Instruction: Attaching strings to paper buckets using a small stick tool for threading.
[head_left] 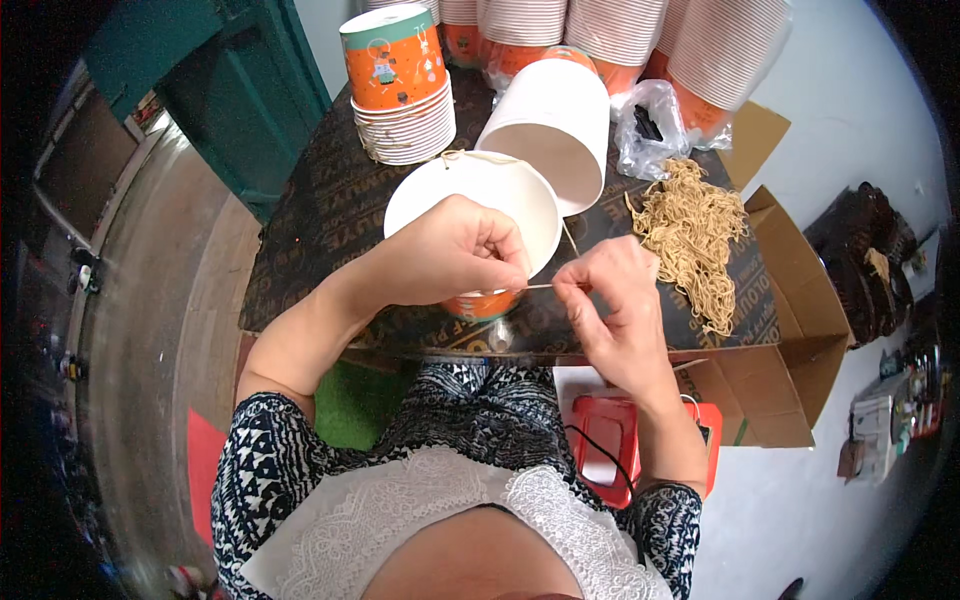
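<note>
My left hand [455,250] is closed in a pinch on a thin tan cord [540,286] over the near rim of a paper bucket [425,207]. My right hand [612,305] pinches the same cord a short way to the right, and the stretch between the hands looks taut. The bucket is white inside and orange with green outside, its mouth facing up toward me. Some cord also lies across its far rim, where a small knot shows. Part of the bucket is hidden behind my left hand and wrist.
A second white bucket [557,125] lies tipped behind the first. Stacked orange buckets [398,85] stand at the back left, more in plastic at the back. A heap of tan cords [695,240] lies right on the dark table [320,230]. An open cardboard box [790,300] sits beside it.
</note>
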